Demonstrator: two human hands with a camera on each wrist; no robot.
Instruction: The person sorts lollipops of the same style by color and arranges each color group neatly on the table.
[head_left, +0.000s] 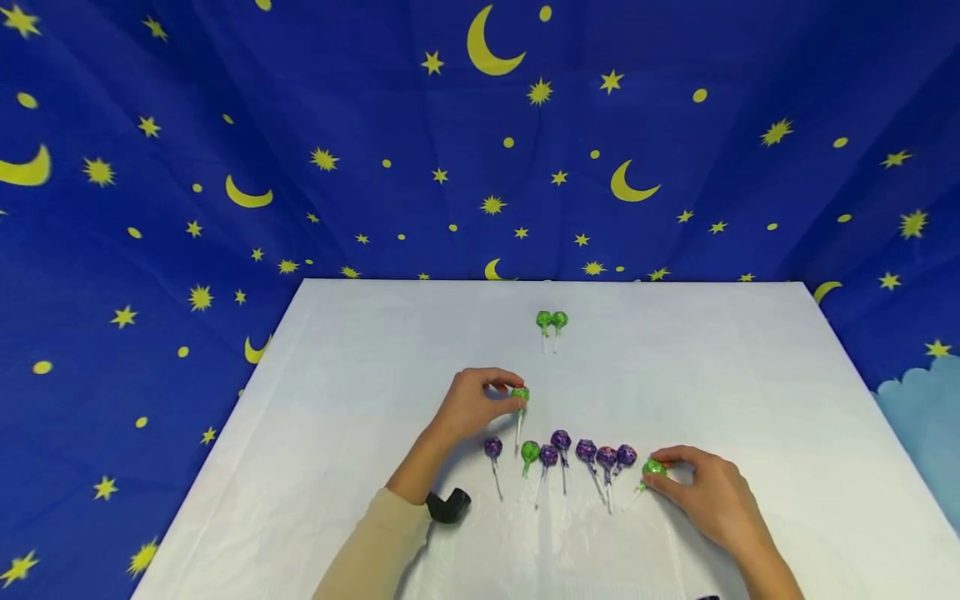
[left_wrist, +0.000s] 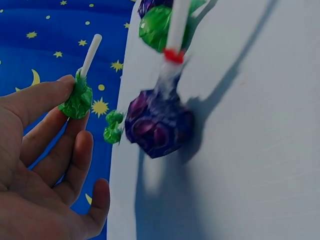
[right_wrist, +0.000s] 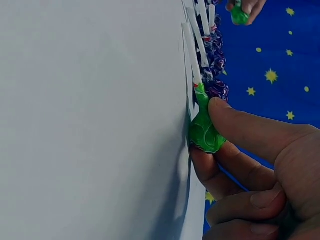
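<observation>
At the table's [head_left: 375, 333] far side, in the head view, two green pops [head_left: 543, 319] are set together — separation by colour looks only partly done. One green pop [head_left: 521, 394] is pinched by the left hand [head_left: 474, 406], a second green pop [head_left: 655, 469] by the right hand [head_left: 711, 492], and a third green pop [head_left: 529, 452] is left among six purple pops [head_left: 586, 451]. In the left wrist view, the wrapper [left_wrist: 78, 100] is gripped. In the right wrist view, a like grip is shown — whether the pop is lifted cannot be told.

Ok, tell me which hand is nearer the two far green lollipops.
Left. The left hand is in front of the pair, to their left; the right hand is farther off, in front and to their right.
</observation>
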